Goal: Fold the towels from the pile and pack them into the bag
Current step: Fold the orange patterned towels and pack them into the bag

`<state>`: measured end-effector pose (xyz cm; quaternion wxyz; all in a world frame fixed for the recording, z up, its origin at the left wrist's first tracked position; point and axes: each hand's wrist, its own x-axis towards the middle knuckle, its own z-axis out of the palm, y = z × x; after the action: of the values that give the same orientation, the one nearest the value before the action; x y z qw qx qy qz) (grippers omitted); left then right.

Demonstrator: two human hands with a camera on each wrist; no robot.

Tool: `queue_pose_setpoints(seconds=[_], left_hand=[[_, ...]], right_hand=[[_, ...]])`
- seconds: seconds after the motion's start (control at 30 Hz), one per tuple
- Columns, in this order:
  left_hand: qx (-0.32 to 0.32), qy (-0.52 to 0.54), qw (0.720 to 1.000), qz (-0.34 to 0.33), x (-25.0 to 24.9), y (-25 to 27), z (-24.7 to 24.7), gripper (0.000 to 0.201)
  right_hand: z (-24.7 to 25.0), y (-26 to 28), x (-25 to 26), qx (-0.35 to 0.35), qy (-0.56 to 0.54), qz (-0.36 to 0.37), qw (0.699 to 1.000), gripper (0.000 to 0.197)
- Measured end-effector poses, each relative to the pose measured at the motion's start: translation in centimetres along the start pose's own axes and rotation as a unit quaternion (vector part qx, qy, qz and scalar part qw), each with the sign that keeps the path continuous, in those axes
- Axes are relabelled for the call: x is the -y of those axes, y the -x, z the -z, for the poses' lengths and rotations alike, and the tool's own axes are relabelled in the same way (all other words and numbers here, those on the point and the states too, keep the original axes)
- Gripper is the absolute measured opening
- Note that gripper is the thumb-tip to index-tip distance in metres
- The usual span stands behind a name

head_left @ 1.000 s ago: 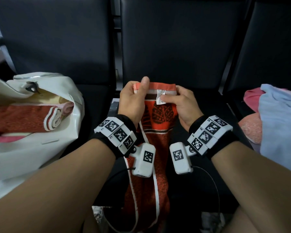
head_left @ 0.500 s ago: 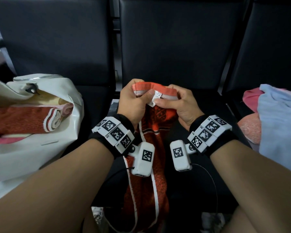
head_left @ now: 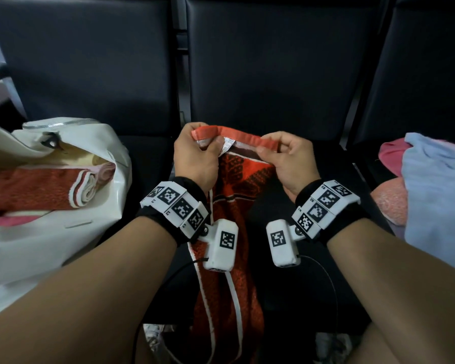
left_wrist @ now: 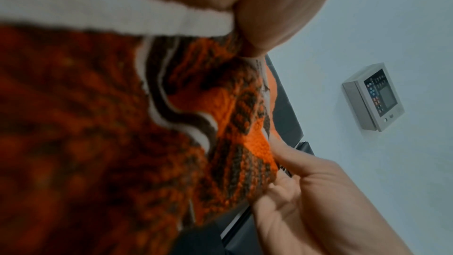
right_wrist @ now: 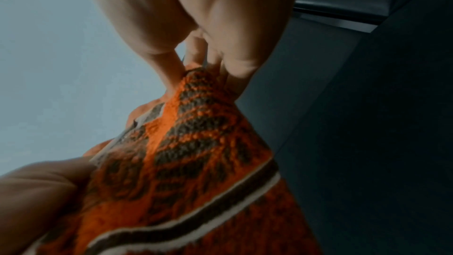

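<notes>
An orange towel [head_left: 231, 216] with a brown leaf pattern and white stripes hangs down over the middle black seat. My left hand [head_left: 195, 156] pinches its top hem at the left corner. My right hand [head_left: 289, 158] pinches the same hem a little to the right, so the hem stretches between them. The wrist views show the patterned towel [left_wrist: 220, 133] [right_wrist: 191, 152] close up, held from above by the fingers. A white bag [head_left: 71, 232] stands open on the left seat with a folded red towel [head_left: 37, 190] inside. The pile of towels [head_left: 436, 195], blue and pink, lies on the right seat.
Black padded seat backs [head_left: 268, 64] rise behind my hands. A metal seat divider [head_left: 180, 74] runs between the left and middle seats. A grey wall panel [left_wrist: 375, 96] shows in the left wrist view. My forearms fill the lower corners.
Both hands have drawn apart along the top hem, spreading it wider. The towel's upper part has opened out from bunched to stretched.
</notes>
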<state>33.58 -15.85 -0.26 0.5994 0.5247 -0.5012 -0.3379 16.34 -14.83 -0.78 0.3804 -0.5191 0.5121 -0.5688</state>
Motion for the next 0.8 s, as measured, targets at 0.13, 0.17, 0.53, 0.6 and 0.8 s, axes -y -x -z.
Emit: queue_pose_setpoints(seconds=[0.13,0.17,0.53,0.6,0.8], left_hand=[[0.011,-0.013,1.0,-0.009,-0.5,0.2,0.0,0.017],[0.01,-0.015,1.0,-0.014,-0.6,0.2,0.0,0.016],[0.014,-0.007,0.999,-0.037,-2.4,1.2,0.7,0.013],[0.018,-0.007,0.999,-0.04,-2.7,2.0,0.7,0.013],[0.022,-0.044,0.996,-0.069,-3.6,5.3,0.6,0.021]], right_hand=[[0.2,0.1,0.5,-0.061,-0.038,-0.004,0.997,0.034],[0.2,0.2,0.7,-0.069,-0.041,-0.002,0.997,0.038],[0.1,2.1,2.6,-0.082,0.018,0.064,0.994,0.011],[0.3,2.7,2.8,-0.09,0.037,0.074,0.993,0.009],[-0.6,5.8,4.0,-0.076,0.061,0.098,0.99,0.01]])
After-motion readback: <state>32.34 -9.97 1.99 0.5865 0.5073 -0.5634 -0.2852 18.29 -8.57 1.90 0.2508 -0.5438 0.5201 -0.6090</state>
